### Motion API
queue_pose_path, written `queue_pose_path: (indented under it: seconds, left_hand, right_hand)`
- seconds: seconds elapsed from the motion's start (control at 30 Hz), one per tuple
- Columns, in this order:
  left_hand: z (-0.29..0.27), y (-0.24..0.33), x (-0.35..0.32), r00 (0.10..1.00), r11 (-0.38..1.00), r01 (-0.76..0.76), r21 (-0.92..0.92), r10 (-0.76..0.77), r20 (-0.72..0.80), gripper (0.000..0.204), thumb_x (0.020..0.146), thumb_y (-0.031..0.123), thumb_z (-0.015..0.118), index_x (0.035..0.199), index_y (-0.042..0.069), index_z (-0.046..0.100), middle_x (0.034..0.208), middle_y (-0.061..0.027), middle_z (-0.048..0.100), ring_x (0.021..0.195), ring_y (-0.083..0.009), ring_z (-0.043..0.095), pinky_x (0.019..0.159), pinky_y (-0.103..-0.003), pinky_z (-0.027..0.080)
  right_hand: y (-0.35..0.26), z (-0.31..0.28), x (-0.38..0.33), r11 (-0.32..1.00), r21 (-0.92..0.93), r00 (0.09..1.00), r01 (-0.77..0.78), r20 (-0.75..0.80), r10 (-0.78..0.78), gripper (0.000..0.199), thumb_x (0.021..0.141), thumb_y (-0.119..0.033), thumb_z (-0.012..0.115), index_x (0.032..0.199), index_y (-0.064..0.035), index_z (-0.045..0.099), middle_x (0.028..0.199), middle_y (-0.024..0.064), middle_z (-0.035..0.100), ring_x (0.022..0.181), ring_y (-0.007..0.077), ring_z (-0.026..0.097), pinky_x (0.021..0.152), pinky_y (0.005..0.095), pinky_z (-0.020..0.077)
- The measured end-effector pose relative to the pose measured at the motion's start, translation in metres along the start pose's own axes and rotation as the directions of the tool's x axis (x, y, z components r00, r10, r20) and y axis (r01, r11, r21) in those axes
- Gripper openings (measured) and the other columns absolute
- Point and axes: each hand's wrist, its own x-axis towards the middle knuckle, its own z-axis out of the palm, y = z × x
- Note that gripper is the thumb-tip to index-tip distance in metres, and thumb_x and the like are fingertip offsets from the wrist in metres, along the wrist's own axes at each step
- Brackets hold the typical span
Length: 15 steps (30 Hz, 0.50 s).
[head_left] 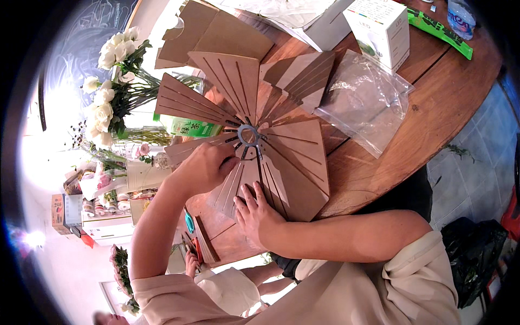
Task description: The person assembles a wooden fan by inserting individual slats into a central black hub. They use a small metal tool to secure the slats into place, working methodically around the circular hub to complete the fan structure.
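Note:
Several brown slotted panels [233, 81], fan-shaped, stand out around a small grey ring hub [248, 135] with dark slots, like a flower. My left hand [203, 168] is closed beside the hub, over the lower left panels. Its fingers curl under, so what they pinch is hidden. My right hand [259, 216] lies with fingers spread on the lower panels, fingertips touching the slotted face. A wide panel [303, 162] to its right reaches over the wooden table [411, 135].
A clear plastic bag [368, 103], white box with a bulb picture [379, 35], green packet [441, 32] and water bottle [461, 19] lie to the right. Cardboard [216, 32], white roses [103, 111] and a green-labelled bottle [192, 128] stand behind. Scissors [189, 221] and another person's hand [192, 264] are lower left.

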Motion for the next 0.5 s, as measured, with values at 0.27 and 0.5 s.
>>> queue_pose_path:
  seconds: [0.27, 0.5]
  left_hand:
    - [0.0066, -0.0002, 0.0023, 0.954, 0.946, 0.295, -0.132, -0.285, 0.091, 0.013, 0.092, 0.009, 0.067, 0.092, -0.004, 0.071, 0.084, -0.0196, 0.069, 0.079, -0.0394, 0.066, 0.074, -0.046, 0.053]
    - [0.0, 0.0017, 0.0045, 0.991, 0.99, -0.136, -0.031, 0.136, -0.013, 0.014, 0.092, 0.008, 0.064, 0.094, -0.003, 0.072, 0.084, -0.021, 0.07, 0.08, -0.0407, 0.066, 0.074, -0.044, 0.054]
  right_hand:
    - [0.0019, -0.0002, -0.0011, 0.999, 0.029, 1.0, 0.017, 0.0, -0.017, 0.06, 0.103, -0.033, 0.045, 0.157, -0.0063, 0.042, 0.168, 0.0172, 0.029, 0.153, 0.0524, 0.021, 0.118, 0.0775, 0.0091]
    - [0.0021, -0.0007, 0.0012, 0.999, 0.049, 1.0, -0.014, 0.011, 0.013, 0.062, 0.102, -0.034, 0.05, 0.158, -0.0072, 0.042, 0.17, 0.0162, 0.025, 0.155, 0.0502, 0.018, 0.118, 0.0767, 0.0053]
